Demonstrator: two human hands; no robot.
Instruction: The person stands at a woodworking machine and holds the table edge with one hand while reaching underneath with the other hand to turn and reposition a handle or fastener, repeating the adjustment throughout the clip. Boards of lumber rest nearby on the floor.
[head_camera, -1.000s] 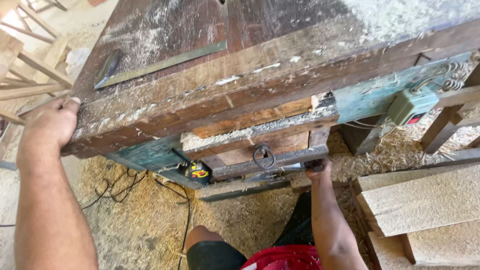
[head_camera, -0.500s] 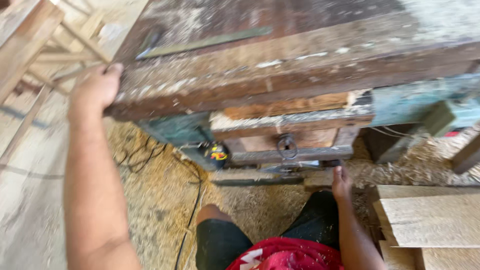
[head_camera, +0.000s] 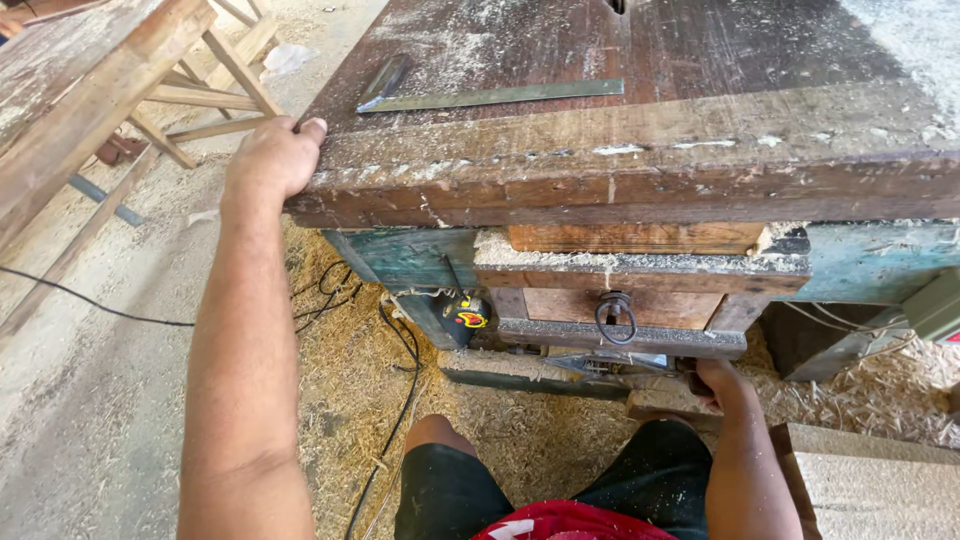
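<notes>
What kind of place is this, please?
Probably a woodworking shop. Sawdust and shavings cover the floor, a metal square lies on a worn wooden saw bench, and sawn boards are stacked beside it.

tabletop (head_camera: 640, 190): thick, dark, worn wooden slab dusted with sawdust; my left hand (head_camera: 272, 158) grips its near-left corner, fingers (head_camera: 312, 128) curled over the top edge.

front edge: chipped and scuffed, pale flecks along it, running level across in front of me.

lower part (head_camera: 640, 365): a grey, dusty metal piece tucked under the tabletop, below the wooden rail with the iron ring; my right hand (head_camera: 722, 385) is at its right end, closed around something there. What exactly I hold is hidden by my hand and the shadow.

pose: the left arm stretched out to the corner, the right reaching low beneath, well apart from the left.
</notes>
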